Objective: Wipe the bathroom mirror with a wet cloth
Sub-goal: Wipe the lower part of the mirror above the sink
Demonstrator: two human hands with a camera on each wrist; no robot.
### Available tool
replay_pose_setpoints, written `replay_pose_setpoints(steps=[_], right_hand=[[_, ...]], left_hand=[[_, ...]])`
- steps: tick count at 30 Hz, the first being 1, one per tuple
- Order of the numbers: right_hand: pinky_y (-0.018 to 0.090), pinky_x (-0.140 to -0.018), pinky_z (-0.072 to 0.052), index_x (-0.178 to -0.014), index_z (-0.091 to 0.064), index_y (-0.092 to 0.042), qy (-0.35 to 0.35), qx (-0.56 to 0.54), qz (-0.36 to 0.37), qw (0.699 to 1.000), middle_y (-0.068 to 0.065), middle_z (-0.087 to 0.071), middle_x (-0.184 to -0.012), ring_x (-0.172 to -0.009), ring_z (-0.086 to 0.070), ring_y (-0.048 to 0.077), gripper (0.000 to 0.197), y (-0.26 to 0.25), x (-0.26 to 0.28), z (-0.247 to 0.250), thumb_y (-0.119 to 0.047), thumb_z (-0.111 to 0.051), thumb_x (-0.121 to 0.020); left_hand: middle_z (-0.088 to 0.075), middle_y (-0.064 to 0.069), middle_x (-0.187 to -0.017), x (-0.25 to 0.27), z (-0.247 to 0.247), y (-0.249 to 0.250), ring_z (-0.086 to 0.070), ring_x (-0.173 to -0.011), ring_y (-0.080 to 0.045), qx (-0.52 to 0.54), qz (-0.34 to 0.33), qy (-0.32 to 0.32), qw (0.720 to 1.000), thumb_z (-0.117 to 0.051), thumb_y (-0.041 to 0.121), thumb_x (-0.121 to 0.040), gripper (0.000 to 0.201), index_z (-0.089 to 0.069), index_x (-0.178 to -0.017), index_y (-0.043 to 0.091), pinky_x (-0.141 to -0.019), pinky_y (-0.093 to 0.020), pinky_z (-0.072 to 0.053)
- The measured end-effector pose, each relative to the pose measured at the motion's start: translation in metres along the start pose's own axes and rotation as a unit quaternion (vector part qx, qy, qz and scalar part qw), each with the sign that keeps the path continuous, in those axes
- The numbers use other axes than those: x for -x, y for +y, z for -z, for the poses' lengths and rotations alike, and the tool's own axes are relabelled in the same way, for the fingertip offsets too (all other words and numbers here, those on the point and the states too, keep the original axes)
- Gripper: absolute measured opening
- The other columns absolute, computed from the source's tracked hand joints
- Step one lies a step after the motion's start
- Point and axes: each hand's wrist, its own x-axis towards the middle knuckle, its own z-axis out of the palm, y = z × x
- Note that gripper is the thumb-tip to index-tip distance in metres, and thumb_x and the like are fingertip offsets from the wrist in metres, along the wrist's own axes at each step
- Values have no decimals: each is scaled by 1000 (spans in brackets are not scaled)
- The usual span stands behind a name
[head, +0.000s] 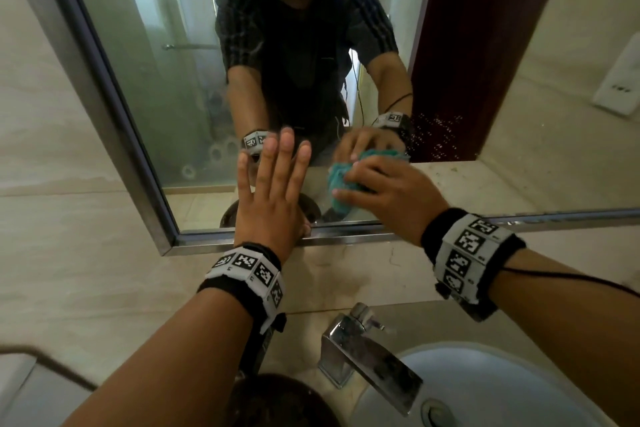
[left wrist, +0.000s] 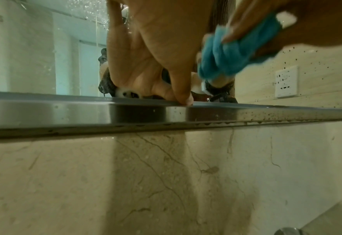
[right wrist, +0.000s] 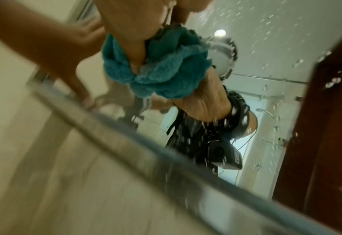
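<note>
The mirror (head: pixel 166 55) hangs in a metal frame (head: pixel 104 121) on the tiled wall. My left hand (head: pixel 273 180) lies flat on the glass near the bottom edge with fingers straight and spread, and its thumb (left wrist: pixel 183 97) touches the frame's lower rail (left wrist: pixel 65 114). Just to its right, my right hand (head: pixel 384 191) grips a bunched teal cloth (head: pixel 341 180) and presses it against the glass. The wrist views show the cloth (left wrist: pixel 232 52) (right wrist: pixel 166 70) crumpled under the fingers. Water drops (head: pixel 440 135) speckle the glass right of the cloth.
A chrome tap (head: pixel 367 354) and a white basin (head: pixel 502 392) sit below my arms. A wall socket (head: pixel 620 80) is on the tiles at the right. A dark round object (head: pixel 284 402) stands by the tap. The mirror reflects a person wearing a headset.
</note>
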Motion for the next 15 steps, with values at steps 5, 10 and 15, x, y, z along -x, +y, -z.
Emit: replay_pose_setpoints(steps=[5,10,15], right_hand=[[35,-68,-49,-118,-58,-25,201,28,-208,957,5,-61,-112,-97,-41,25,38,14,-35,19,-26,-66,-81],[45,-70,-56,-114,-63,-17,-7,-10,-54,998,13,-63,-110,-95,-56,33,55,-10,8,-6,-13,-83,-63],[34,-75,-51,-118,-62,-18,154,-23,-206,966,16,-57,-115,-99,-54,34,39,21,-40,40,-21,-69,-79]], left_hand=[[31,-9,-151,0,-1,-1,22,-141,-26,-2,-3,11,1000,-68,55,-67,126,20,-147,14,-115,-52,8],[32,-10,-150,0,0,0,24,-141,-26,-6,-6,10,1000,-63,54,-72,120,21,-147,14,-115,-52,7],[30,-11,-151,1,-2,0,22,-141,-28,1,0,-13,1000,-68,58,-66,129,23,-146,14,-114,-53,7]])
